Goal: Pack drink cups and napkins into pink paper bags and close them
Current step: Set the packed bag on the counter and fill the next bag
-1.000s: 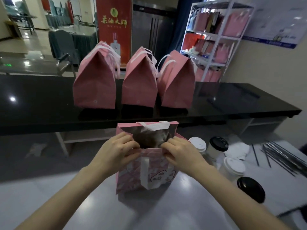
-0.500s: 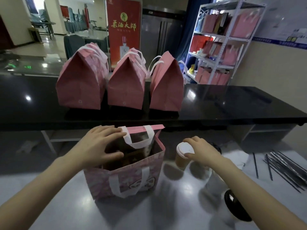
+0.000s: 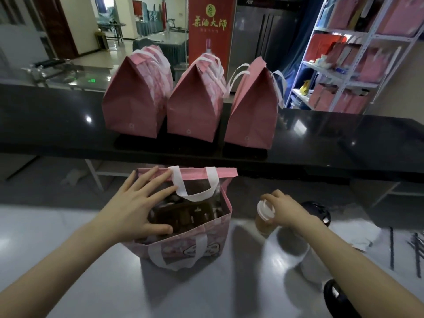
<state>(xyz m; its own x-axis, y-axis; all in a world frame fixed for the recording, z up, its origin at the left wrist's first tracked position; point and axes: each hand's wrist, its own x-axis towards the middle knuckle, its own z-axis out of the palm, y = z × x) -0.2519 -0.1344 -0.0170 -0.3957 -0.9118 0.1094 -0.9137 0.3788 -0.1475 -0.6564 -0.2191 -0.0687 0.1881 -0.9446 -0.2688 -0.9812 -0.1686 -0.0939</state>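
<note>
A long glossy black counter (image 3: 57, 125) carries three folded-shut pink paper bags (image 3: 192, 111) in a row. On the nearer pale grey counter (image 3: 206, 292) stands one open pink paper bag with white handles (image 3: 202, 239); its contents are dark brown and too blurred to identify. The left hand (image 3: 135, 207) lies flat, fingers spread, over the bag's mouth. The right hand (image 3: 286, 212) grasps a tilted white-lidded brown paper cup (image 3: 266, 216) just right of the bag.

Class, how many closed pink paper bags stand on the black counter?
3, in a row: left bag, middle bag, right bag. Others could be hidden behind them.
</note>
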